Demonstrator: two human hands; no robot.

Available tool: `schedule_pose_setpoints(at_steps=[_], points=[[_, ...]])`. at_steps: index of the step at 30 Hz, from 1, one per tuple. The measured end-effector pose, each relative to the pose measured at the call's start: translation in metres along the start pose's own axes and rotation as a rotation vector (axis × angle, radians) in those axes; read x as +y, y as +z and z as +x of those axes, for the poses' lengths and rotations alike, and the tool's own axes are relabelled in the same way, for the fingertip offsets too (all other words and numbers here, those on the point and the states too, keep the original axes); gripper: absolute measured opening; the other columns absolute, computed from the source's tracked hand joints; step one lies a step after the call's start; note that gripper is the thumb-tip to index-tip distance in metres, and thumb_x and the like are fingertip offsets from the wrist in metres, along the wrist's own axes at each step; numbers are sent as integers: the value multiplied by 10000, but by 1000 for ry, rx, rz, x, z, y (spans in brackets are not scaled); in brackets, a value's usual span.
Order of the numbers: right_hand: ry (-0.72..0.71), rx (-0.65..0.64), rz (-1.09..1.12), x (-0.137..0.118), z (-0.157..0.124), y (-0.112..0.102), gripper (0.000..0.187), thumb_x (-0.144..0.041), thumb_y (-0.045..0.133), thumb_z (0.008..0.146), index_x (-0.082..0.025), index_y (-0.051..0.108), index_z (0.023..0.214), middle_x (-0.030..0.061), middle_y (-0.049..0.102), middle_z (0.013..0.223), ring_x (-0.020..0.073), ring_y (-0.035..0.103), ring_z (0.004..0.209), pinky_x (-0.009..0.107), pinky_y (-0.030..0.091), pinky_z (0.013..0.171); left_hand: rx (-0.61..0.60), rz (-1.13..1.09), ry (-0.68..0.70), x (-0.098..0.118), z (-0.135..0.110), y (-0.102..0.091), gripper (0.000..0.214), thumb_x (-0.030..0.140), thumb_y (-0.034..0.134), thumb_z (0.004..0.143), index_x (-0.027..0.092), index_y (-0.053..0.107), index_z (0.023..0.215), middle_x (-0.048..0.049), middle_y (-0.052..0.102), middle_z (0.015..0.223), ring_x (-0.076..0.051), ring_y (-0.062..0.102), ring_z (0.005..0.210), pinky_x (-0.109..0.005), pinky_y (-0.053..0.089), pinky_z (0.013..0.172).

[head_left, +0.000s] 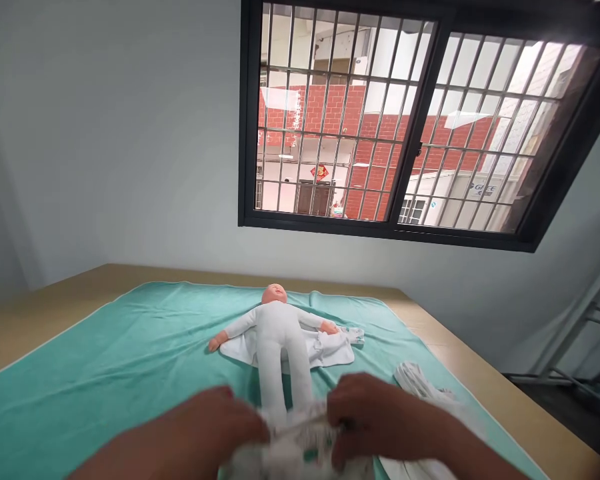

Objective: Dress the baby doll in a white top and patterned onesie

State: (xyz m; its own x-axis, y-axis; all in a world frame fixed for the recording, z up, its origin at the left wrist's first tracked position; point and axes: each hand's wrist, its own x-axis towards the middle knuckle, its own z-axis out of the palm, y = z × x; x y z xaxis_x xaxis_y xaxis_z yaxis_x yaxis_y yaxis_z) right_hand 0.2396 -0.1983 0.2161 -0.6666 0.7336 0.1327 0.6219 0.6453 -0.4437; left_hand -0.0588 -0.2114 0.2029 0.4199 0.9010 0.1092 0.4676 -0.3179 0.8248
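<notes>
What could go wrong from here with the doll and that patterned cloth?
The feet of the doll are hard to make out near the patterned cloth in the right hand, so one might snag in its folds. Tugging the doll could also bunch the white garment lying under it.

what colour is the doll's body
The doll's body is white, shown best in the head camera.

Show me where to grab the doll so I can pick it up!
Take the doll around its chest, just under the arms, probably reaching in from both sides at once. It lies face up with arms spread out, so its sides look easy to reach. Keep above the white cloth beneath it. Its legs seem a worse grip, since the patterned cloth hides their ends.
</notes>
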Motion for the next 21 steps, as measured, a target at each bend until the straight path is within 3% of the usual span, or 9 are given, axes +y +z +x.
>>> schedule_pose_setpoints(at_steps=[2,4,7,11,14,16,18,20,21], points=[[-35,-8,65,-4,12,-29,305,-469,620,875,-216,591,707,-13,589,710,133,525,684,266,439,644,-4,206,108,22,9,-22,262,497,741,679,368,752,908,8,733,910,-237,669,871,-307,526,796],[-59,113,203,-13,22,-57,334,-447,488,956,-198,575,751,10,572,755,133,503,691,264,420,620,103,377,233,42,20,-42,212,485,582,847,351,732,915,24,712,874,-186,645,794,-250,501,691],[-190,309,382,-34,36,-85,350,-448,470,967,-193,566,747,36,574,803,146,523,726,278,442,645,308,408,416,65,30,-62,247,459,505,916,303,695,945,32,686,857,-146,613,727,-217,475,626],[-384,495,472,-65,62,-86,309,-447,536,937,-208,570,743,59,554,1244,220,529,1120,358,454,907,634,326,710,86,35,-66,159,342,556,902,230,668,893,5,639,856,-136,593,729,-247,502,668],[-427,395,472,-85,87,-68,307,-464,538,933,-205,574,773,44,567,1217,207,536,1113,342,443,925,818,287,832,91,45,-60,85,255,586,877,224,653,919,-31,592,1105,-184,587,1038,-317,520,855],[-403,362,405,-93,102,-53,316,-450,498,957,-198,559,776,22,603,960,155,562,895,287,451,807,887,221,766,82,53,-53,135,272,573,885,230,630,1001,-44,543,1234,-203,533,1174,-349,502,939],[-358,411,323,-96,117,-39,319,-423,452,981,-195,535,773,-7,557,796,127,515,752,258,421,713,897,18,549,62,57,-40,253,370,517,922,237,572,1130,-50,563,1248,-204,551,1165,-355,506,949],[-322,481,285,-93,133,-27,310,-401,422,990,-197,524,781,-14,534,774,124,492,725,254,399,688,764,-236,203,33,56,-20,394,504,372,961,238,546,1194,-58,630,1187,-220,613,1074,-366,537,890],[-301,519,288,-88,142,-22,303,-396,416,989,-199,517,784,-17,528,771,125,487,720,254,392,683,682,-305,82,17,54,-8,453,562,350,944,223,595,1118,-67,672,1109,-244,637,1025,-376,552,848]])
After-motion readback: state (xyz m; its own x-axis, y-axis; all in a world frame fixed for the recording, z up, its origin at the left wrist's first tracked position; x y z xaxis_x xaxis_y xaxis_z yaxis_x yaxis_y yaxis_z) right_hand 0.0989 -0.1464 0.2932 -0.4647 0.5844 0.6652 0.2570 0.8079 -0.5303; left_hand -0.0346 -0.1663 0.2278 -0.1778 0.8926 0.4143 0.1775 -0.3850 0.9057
